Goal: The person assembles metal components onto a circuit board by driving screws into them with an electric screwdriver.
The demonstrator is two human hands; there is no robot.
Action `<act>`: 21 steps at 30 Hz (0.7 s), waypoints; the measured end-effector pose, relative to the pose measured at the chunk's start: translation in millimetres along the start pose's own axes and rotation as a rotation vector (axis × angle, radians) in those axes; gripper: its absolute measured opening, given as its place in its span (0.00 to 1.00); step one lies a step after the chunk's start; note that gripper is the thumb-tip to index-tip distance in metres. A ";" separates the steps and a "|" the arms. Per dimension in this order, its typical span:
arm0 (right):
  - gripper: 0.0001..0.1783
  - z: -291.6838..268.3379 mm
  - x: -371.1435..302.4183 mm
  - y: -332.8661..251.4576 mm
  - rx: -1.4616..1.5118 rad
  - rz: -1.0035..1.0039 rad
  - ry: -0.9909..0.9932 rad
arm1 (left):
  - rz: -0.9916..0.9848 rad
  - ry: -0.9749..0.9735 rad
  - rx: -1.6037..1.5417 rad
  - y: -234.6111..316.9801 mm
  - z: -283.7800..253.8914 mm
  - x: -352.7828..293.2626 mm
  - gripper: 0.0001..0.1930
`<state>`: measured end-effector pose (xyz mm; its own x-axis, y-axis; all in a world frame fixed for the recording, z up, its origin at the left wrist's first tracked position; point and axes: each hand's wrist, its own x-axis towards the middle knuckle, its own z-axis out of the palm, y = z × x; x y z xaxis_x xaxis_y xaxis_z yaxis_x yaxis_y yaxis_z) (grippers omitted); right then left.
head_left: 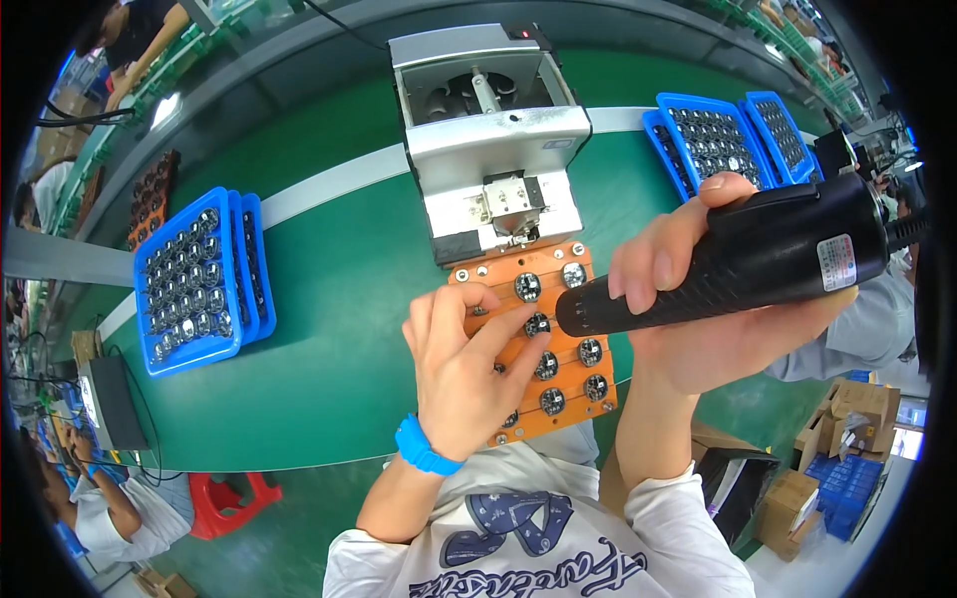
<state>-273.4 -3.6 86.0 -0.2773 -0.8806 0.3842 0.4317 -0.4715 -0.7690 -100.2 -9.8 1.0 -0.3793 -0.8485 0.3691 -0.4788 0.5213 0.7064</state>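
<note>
An orange fixture board (578,417) lies in front of me, holding rows of small round black-and-silver parts (552,401). With thumb and index finger, my left hand (454,369) pinches one round part (538,324) near the board's middle; a blue band circles that wrist. My right hand (698,289) grips a thick black electric screwdriver (758,249), its cord leaving at the right. The screwdriver's narrow end points left, just beside the pinched part. Its bit is hidden from view, so contact cannot be made out. Some parts at the board's left are covered by my left hand.
Directly behind the board stands a silver machine (488,130). Blue trays (239,344) of round parts stack at the left, and more blue trays (688,105) stand at the far right. Cardboard boxes (788,508) and a red stool (224,508) are below the green table (329,299).
</note>
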 end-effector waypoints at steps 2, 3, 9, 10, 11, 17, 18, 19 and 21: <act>0.52 1.7 0.4 -0.3 -0.003 -0.004 -0.007 | -0.006 0.018 -0.021 0.9 -0.9 1.2 0.13; 0.51 2.6 0.8 -0.7 -0.009 -0.004 -0.015 | -0.002 0.019 -0.016 1.2 -2.9 2.4 0.13; 0.49 -1.7 18.8 -28.1 0.010 -0.193 -0.054 | 0.166 0.240 0.156 10.3 -55.1 57.4 0.06; 0.50 -4.2 22.2 -32.1 -0.011 -0.227 -0.017 | 0.217 0.308 0.161 11.1 -59.7 77.7 0.05; 0.52 -2.3 27.3 -31.8 0.003 -0.193 -0.002 | 0.285 0.338 0.184 7.1 -65.4 99.3 0.04; 0.55 6.2 48.7 -27.8 -0.060 -0.111 -0.060 | 0.348 0.273 0.459 -7.8 -78.5 149.3 0.09; 0.56 8.1 45.8 -26.7 -0.111 -0.175 -0.020 | 0.369 0.325 0.390 -4.6 -77.4 143.9 0.11; 0.56 3.6 42.4 -24.5 -0.473 -0.253 0.052 | 0.338 0.286 0.277 -1.6 -75.7 130.2 0.12; 0.57 -2.7 42.4 -20.0 -0.239 -0.177 -0.054 | 0.306 0.289 0.128 -4.4 -67.0 93.5 0.12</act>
<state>-296.1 -31.4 116.3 -0.2819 -0.7897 0.5448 0.1646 -0.5993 -0.7835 -80.5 -97.5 73.0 -0.2901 -0.6344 0.7165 -0.4803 0.7441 0.4644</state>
